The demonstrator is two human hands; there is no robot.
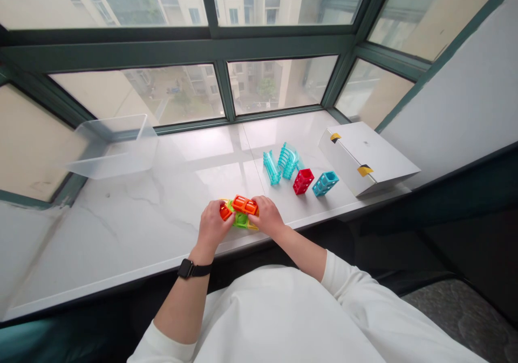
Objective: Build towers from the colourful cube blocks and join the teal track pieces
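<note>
While the left hand (211,225) and right hand (266,215) clamp it from opposite sides, an orange-and-green plastic tile model (242,220) sits between them near the front edge of the windowsill (101,233), its long axis running crosswise, the right hand nearer its top orange tile (245,205).

The tiles (241,212) are glossy, see-through plastic, the sill (121,233) smooth polished stone, the tub (115,155) at ten o'clock frosted plastic, and the box (364,158) at two o'clock matt white cardboard.
</note>
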